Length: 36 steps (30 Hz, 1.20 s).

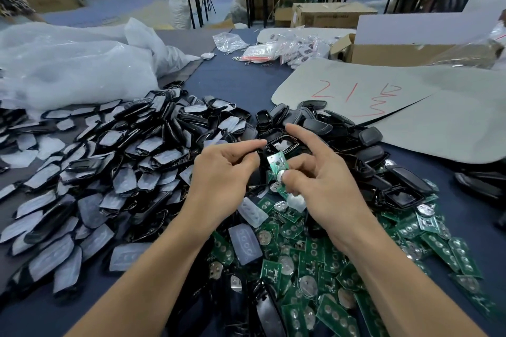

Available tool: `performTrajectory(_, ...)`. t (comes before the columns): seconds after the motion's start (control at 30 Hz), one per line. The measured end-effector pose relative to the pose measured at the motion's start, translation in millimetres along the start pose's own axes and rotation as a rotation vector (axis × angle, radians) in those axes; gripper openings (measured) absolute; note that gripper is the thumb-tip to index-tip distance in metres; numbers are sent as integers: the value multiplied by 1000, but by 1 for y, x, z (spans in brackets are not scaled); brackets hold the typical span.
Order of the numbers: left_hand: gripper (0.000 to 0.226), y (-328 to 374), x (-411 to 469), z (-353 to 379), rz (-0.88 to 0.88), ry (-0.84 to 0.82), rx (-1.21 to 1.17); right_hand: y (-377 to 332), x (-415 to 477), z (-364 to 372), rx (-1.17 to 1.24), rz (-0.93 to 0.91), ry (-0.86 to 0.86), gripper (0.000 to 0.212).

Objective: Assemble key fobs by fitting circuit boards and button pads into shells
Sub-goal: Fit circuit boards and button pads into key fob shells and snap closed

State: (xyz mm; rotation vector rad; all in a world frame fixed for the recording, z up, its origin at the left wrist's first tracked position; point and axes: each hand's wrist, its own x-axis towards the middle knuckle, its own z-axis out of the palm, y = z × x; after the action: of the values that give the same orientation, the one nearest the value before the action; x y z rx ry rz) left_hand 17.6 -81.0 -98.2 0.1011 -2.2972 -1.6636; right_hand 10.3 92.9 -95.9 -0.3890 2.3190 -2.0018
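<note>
The right hand (323, 180) pinches a green circuit board (274, 162), index finger straight; the board's long axis tilts up toward the open black shell (283, 145) just beyond it, which the left hand (224, 169) pinches by its left edge

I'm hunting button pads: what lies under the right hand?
A translucent white rubber pad pokes out beneath the right hand, above green rectangular circuit boards; the hand covers the rest.

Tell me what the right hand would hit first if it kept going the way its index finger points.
Probably the loose black shells just beyond the fingertip of the right hand. Depth is unclear, so it might pass above them toward the dark tablecloth.
</note>
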Motion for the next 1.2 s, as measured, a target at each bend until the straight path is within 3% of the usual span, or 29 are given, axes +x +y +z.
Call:
performTrajectory(0.17, 28, -2, -2, 0, 15, -27, -11, 1, -1, 1, -4, 7, 52, 26)
performTrajectory(0.47, 6, -5, 1, 0, -52, -10, -62, -4, -1, -1, 68, -2, 91, 35)
performTrajectory(0.73, 10, -3, 1, 1, -72, -71, -141, -9, -5, -2, 106, -11, 168, 25)
performTrajectory(0.9, 7, 0, -1, 0, -55, -92, -144, -11, -9, -1, 108, -79, 144, 7)
performTrajectory(1.0, 9, 1, -2, -1, -51, -115, -114, -3, -7, 4, 51, -88, 254, 23)
performTrajectory(1.13, 8, 1, -3, 1, -32, -114, -103, 3, -7, 9, -73, -76, 192, 60)
performTrajectory(1.2, 6, 0, -2, 0, -15, -95, -153, 5, -6, 7, -55, -41, 180, 57)
